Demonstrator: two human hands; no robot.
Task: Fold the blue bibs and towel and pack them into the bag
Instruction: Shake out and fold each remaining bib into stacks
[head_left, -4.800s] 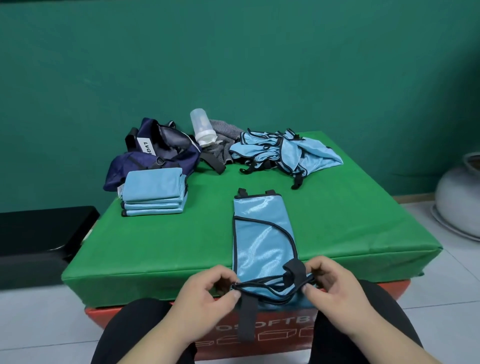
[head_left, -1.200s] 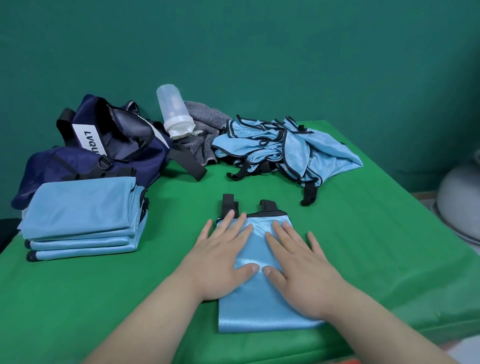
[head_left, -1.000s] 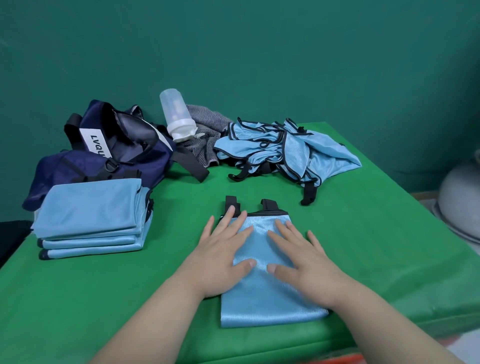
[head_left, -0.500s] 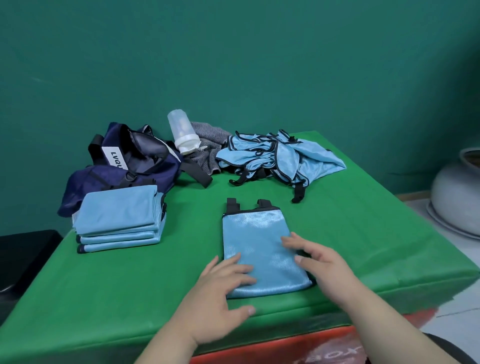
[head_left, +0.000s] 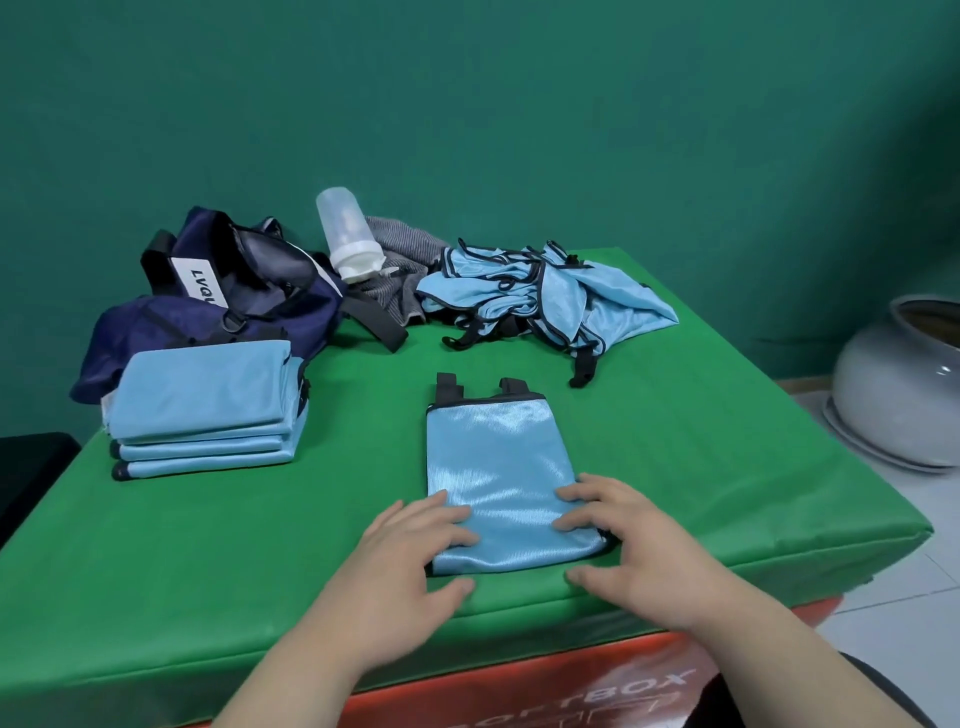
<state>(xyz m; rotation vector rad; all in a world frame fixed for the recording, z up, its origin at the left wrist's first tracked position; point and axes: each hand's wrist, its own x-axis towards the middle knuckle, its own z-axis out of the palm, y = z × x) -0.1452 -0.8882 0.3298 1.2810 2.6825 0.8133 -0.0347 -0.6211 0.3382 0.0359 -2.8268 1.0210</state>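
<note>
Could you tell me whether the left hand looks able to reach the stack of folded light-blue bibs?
Probably yes. The left hand rests on the near corner of the folded shiny blue bib, and only bare green table cover lies between it and the stack of folded light-blue bibs.

The person's left hand (head_left: 410, 566) and right hand (head_left: 639, 551) were bare. The left forearm (head_left: 291, 675) and right forearm (head_left: 789, 670) were uncovered down to the bottom edge of the view. Beyond the right forearm, in the lower right corner, showed a sliver of dark clothing (head_left: 893, 691), too little to tell the garment.
</note>
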